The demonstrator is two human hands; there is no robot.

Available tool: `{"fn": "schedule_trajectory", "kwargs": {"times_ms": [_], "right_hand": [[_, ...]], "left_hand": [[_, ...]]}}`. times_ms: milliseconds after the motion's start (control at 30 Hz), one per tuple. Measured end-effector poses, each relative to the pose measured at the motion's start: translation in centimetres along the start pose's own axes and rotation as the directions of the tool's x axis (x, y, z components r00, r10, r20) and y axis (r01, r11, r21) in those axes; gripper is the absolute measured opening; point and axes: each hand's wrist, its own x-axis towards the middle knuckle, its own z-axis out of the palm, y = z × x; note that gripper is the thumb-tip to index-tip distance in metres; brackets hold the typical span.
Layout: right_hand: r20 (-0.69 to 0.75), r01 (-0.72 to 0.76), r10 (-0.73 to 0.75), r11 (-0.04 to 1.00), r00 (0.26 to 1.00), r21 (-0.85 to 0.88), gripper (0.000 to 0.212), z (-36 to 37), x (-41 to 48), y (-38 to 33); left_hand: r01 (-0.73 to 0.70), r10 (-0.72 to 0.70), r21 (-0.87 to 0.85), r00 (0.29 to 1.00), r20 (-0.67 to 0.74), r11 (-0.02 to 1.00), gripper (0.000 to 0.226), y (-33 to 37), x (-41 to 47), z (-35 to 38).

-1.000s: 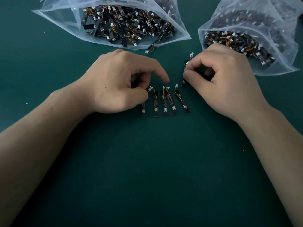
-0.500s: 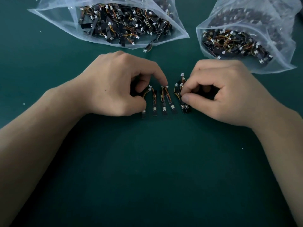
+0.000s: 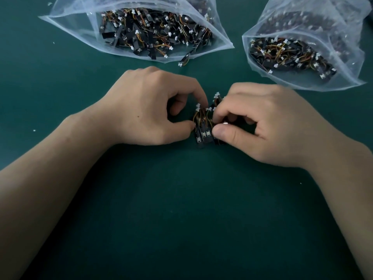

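Both hands squeeze a bunch of small wired boards (image 3: pixel 204 128) together on the green counter (image 3: pixel 181 209): left hand (image 3: pixel 153 110) pinching from nine o'clock, right hand (image 3: pixel 262 126) from three, fingers curled tight around it.

Wired parts (image 3: pixel 203 132) partly behind right fingers (image 3: pixel 228 112).

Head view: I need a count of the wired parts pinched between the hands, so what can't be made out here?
- Bundle of wired parts: exact count, head view; the left hand and right hand, pinching it, cover its sides.
- Left bag: far end cut off by the top edge.
- Right bag: far end cut off by the top edge.
- Print on the parts: too small to read.
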Motion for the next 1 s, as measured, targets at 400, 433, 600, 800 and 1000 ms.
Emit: {"fn": "schedule_trajectory", "kwargs": {"times_ms": [400,433,600,800,1000], "right_hand": [[-0.162,-0.287,0.252,0.926,0.954,-0.245,0.078,-0.2,0.6,-2.0],[-0.152,-0.305,0.27,0.908,0.951,-0.289,0.084,0.2,0.5,-2.3],[-0.178,-0.292,0.243,0.886,0.954,-0.359,0.083,1.8,0.4,-3.5],[-0.147,-0.279,0.251,0.935,0.957,-0.22,0.043,1.5,0.6,-2.4],[-0.124,-0.295,0.278,0.943,0.953,-0.153,0.043,1.4,1.1,-1.7]], "left_hand": [[-0.045,0.045,0.01,0.999,0.001,0.999,0.073,0.2,0.0,0.2],[-0.041,0.041,0.019,0.999,-0.003,0.999,0.072,0.2,0.0,0.2],[-0.026,0.028,0.061,0.999,-0.017,0.998,0.064,0.3,0.2,0.4],[0.014,-0.011,0.03,0.997,-0.073,0.999,0.026,0.0,0.4,0.9],[0.033,-0.033,-0.007,0.993,-0.117,0.999,0.018,-0.4,0.5,1.2]]}}
